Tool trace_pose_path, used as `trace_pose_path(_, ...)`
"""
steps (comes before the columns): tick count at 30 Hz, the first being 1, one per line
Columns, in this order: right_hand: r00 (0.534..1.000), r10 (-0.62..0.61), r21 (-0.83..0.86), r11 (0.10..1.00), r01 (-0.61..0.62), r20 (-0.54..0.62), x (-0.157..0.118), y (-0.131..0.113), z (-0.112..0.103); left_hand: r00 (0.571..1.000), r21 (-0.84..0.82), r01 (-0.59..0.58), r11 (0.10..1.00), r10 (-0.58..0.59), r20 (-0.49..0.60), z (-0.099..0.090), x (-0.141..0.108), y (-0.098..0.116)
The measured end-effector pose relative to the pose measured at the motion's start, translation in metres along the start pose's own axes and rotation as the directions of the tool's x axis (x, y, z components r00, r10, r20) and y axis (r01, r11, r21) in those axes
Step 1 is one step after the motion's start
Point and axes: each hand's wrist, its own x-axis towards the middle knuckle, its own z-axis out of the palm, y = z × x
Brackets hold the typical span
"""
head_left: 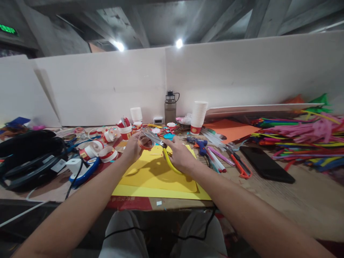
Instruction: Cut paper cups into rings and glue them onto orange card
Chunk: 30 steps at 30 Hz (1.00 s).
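Observation:
My left hand point(133, 147) is closed on a paper cup ring point(146, 146), a thin red and white band cut from a cup. My right hand point(179, 154) grips scissors point(170, 160) with yellow handles. Their metal blades point left and lie across the top of the ring; whether they touch it I cannot tell. Both hands are held above yellow paper sheets point(158, 175), with small scraps lying on the paper. Just beyond the hands sits a flat blue piece point(169, 136).
Cut cup rings point(108, 154), a blue-and-white power strip point(85, 172) and a black bag point(32, 157) lie left. A bottle point(170, 109) and stacked paper cups point(199, 116) stand behind. To the right are a glue gun point(202, 146), markers point(216, 159), a phone point(266, 164) and pipe cleaners point(309, 130).

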Motion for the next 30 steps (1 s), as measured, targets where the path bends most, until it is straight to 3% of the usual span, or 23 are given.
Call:
trace_pose_path(8, 1.000, -0.006, -0.054, 0.998, 0.007, 0.028, -0.0006, -0.0006, -0.0034, 0.998, -0.005, 0.025, 1.000, -0.025, 0.057, -0.0055, 0.0023, 0.0003)
trace_pose_path(13, 0.999, -0.002, -0.105, 0.994, 0.005, 0.035, -0.0006, -0.0015, -0.0046, 0.987, 0.017, 0.123, 0.992, -0.124, 0.100, -0.0063, 0.0046, 0.0032)
trace_pose_path(19, 0.999, 0.012, -0.120, 0.993, -0.007, 0.038, 0.0000, -0.0013, -0.0034, 1.000, -0.021, 0.028, 0.999, -0.029, -0.010, -0.0095, 0.0060, 0.0017)
trace_pose_path(24, 0.999, 0.026, -0.163, 0.986, -0.019, 0.042, -0.0019, -0.0040, -0.0047, 0.997, 0.007, 0.020, 1.000, -0.021, 0.080, -0.0059, 0.0036, 0.0016)
trace_pose_path(30, 0.998, 0.014, -0.131, 0.991, -0.006, 0.061, -0.0018, -0.0065, -0.0091, 0.993, 0.046, 0.052, 0.998, -0.057, 0.105, -0.0075, 0.0042, 0.0003)
